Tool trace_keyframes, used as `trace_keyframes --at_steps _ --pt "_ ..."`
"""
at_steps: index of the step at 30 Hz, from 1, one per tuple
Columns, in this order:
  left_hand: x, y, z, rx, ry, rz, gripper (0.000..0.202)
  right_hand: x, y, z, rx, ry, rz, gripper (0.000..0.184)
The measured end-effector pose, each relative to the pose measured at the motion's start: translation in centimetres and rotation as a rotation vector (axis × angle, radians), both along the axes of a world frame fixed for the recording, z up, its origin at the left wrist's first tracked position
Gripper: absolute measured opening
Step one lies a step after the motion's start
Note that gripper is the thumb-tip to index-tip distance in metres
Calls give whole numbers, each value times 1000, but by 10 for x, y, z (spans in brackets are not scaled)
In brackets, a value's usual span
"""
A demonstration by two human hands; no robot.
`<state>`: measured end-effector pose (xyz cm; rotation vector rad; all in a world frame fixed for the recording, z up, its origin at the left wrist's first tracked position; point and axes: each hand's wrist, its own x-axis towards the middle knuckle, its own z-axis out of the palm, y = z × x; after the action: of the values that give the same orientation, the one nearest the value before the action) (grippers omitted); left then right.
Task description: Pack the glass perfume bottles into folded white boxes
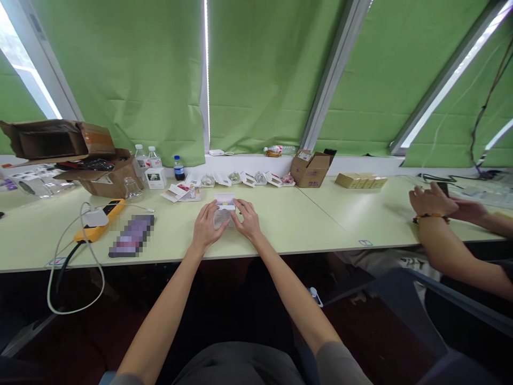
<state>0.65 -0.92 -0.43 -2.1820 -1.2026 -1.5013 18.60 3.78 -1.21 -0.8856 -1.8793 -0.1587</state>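
Head view: both bare forearms reach forward across a pale green table (288, 227), elbows wide and wrists angled inward, with the hands close together near its front edge; the left hand (206, 227) curls its fingers over the near left side of a clear container (222, 219), while the right hand (246, 218) presses in from the right, its fingers bent downward; the two hands grasp the container between them, fingertips on its sides; a white and yellow card (225, 201) sits at the container's far end, just beyond the hands.

Beyond the hands, a row of open white cartons (234, 178) holding small glass pieces lines the far side of the table; a small glass bottle (193, 191) stands on a white card (174, 193) at the row's left end; a glass cup (132, 188) stands beside a torn cardboard box (106, 179); a yellow power strip (98, 219) and a pixelated rectangle (131, 235) lie to the left of the hands; a brown carton (310, 169) and tan boxes (360, 181) stand to the right; at the right edge, a co-worker's hand (430, 200) holds a black phone (443, 188), a beaded bracelet (430, 217) at the wrist.
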Motion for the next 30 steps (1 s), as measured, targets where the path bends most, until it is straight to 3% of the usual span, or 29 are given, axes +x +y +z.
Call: trace_keyframes --at_steps 12,30 --pt "2 -2 -2 -96 -20 -45 62 -2 1 1 -134 31 37 53" --pt "0 2 -3 -105 -41 -109 57 -5 3 10 -292 303 204 40"
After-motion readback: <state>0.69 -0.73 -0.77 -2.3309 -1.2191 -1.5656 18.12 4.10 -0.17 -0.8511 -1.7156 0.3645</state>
